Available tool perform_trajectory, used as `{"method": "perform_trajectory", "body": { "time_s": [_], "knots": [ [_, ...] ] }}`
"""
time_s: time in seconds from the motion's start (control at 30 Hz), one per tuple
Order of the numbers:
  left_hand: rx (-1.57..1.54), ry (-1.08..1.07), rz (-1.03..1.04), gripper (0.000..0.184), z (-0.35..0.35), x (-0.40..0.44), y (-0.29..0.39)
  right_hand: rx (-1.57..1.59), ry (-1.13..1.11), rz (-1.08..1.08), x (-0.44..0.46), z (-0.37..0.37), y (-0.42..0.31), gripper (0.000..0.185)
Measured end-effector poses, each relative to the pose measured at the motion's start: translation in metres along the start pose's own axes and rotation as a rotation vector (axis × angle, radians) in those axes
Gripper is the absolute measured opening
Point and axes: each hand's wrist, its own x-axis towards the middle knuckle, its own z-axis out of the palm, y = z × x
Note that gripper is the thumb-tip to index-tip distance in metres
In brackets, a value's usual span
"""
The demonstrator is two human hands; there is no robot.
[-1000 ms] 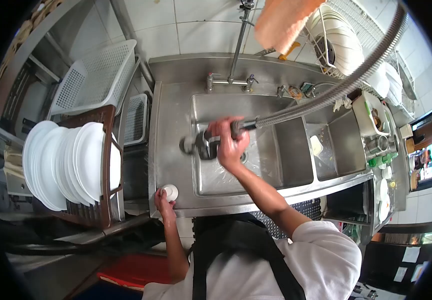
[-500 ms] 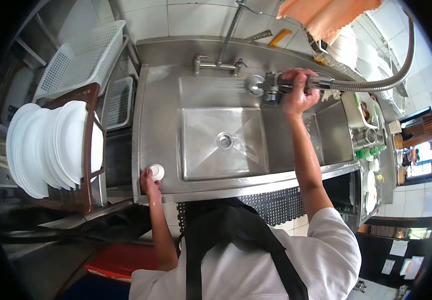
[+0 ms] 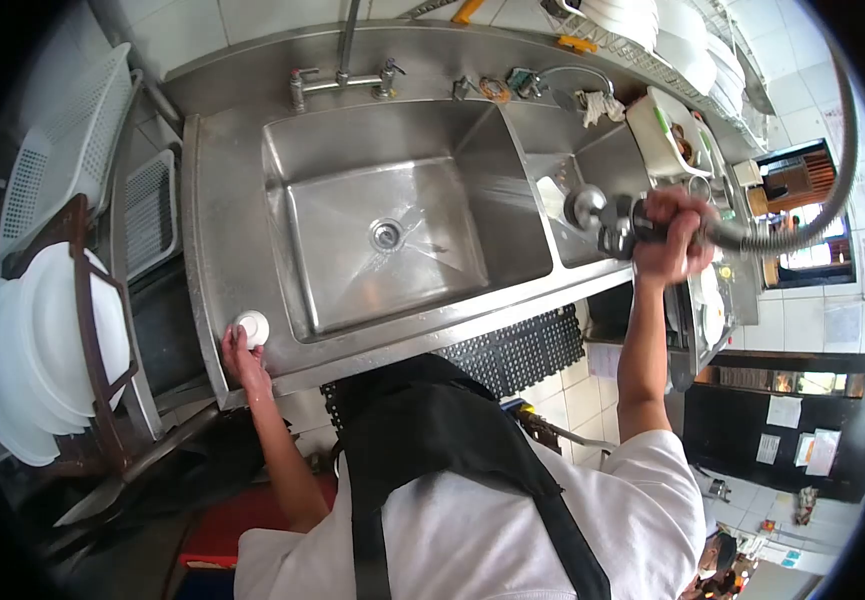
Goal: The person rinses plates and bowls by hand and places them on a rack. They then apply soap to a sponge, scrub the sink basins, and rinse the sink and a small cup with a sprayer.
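Note:
My right hand is wrapped round the handle of a pre-rinse spray nozzle, over the near right part of the small basin. Fine streaks of water shoot leftward from its head into the large sink. At the left front corner of the steel counter, my left hand has its fingers closed on the side of a small white cup. Whether the cup's base touches the counter cannot be made out. Behind the sink stands a two-handled tap.
On the left, white plates stand in a brown rack near white perforated baskets. A flexible metal hose curves from the nozzle along the right. White dishes fill a wire shelf at the back right. Another person appears at lower right.
My right hand has brought the spray nozzle rightward and nearer to me, from the back of the sink. The whole view has turned and shifted. My left hand stays at the cup.

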Motion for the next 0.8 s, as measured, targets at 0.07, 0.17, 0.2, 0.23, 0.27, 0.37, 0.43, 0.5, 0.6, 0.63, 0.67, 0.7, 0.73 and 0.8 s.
{"method": "perform_trajectory", "body": {
  "time_s": [0.07, 0.17, 0.2, 0.23, 0.27, 0.37, 0.43, 0.5, 0.6, 0.63, 0.67, 0.7, 0.73, 0.8],
  "knots": [
    [0.024, 0.039, 0.020, 0.043, 0.006, 0.001, 0.000, -0.032, -0.049, 0.018, -0.022, -0.017, -0.025, 0.030],
    [0.036, 0.073, 0.039, 0.041, 0.013, -0.006, 0.001, -0.078, -0.087, -0.030, -0.046, -0.025, -0.049, 0.034],
    [0.028, 0.087, 0.065, 0.041, 0.016, -0.008, 0.004, -0.104, -0.084, -0.032, -0.049, -0.027, -0.053, 0.036],
    [0.036, 0.087, 0.062, 0.041, 0.015, -0.008, 0.002, -0.108, -0.082, -0.024, -0.049, -0.028, -0.054, 0.036],
    [0.057, 0.091, 0.078, 0.040, 0.015, -0.006, 0.001, -0.160, -0.064, -0.058, -0.048, -0.028, -0.054, 0.037],
    [0.062, 0.089, 0.106, 0.040, 0.017, -0.002, -0.002, -0.228, -0.090, -0.149, -0.033, -0.024, -0.052, 0.039],
    [0.053, 0.092, 0.114, 0.040, 0.016, -0.002, -0.004, -0.163, -0.088, -0.281, -0.017, -0.011, -0.051, 0.039],
    [0.089, 0.130, 0.105, 0.039, 0.018, -0.001, -0.004, -0.075, -0.168, -0.289, 0.000, 0.000, -0.050, 0.040],
    [0.048, 0.111, 0.098, 0.038, 0.016, 0.002, -0.008, 0.093, -0.144, -0.288, 0.007, 0.032, -0.039, 0.041],
    [0.045, 0.130, 0.094, 0.038, 0.015, 0.001, -0.007, 0.068, -0.160, -0.276, 0.003, 0.040, -0.033, 0.038],
    [0.057, 0.132, 0.096, 0.038, 0.017, -0.001, -0.006, 0.043, -0.175, -0.263, -0.002, 0.045, -0.026, 0.036],
    [0.069, 0.136, 0.096, 0.038, 0.018, -0.001, -0.005, 0.061, -0.253, -0.229, -0.008, 0.043, -0.015, 0.035],
    [0.050, 0.118, 0.105, 0.039, 0.014, 0.004, -0.011, 0.012, -0.286, -0.246, -0.014, 0.044, -0.006, 0.034],
    [0.045, 0.130, 0.099, 0.038, 0.016, 0.002, -0.006, -0.034, -0.325, -0.221, -0.027, 0.042, 0.013, 0.035]
  ]
}}
